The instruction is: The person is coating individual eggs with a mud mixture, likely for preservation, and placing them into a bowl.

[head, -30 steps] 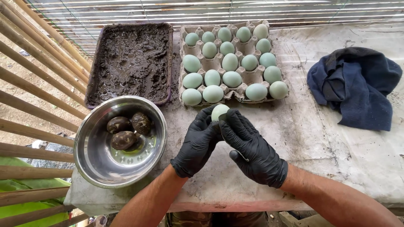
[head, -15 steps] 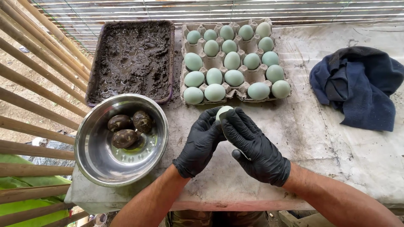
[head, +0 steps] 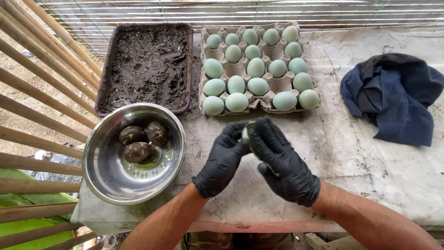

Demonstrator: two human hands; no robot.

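**Egg almost swallowed by both gloved hands**

Since a second ago, my fingers have closed further over the egg, so I now see only a pale sliver of it; I cannot tell which way its long axis runs. It sits between my left hand and right hand, just near of the egg carton. Both sets of fingers curl tightly around it, pressed together. To the left stands the steel bowl holding three mud-coated eggs, with the mud tray beyond.

My left hand and right hand, both black-gloved, press together at centre, fingers curled closed and pointing toward twelve o'clock; bare forearms enter from six and five.
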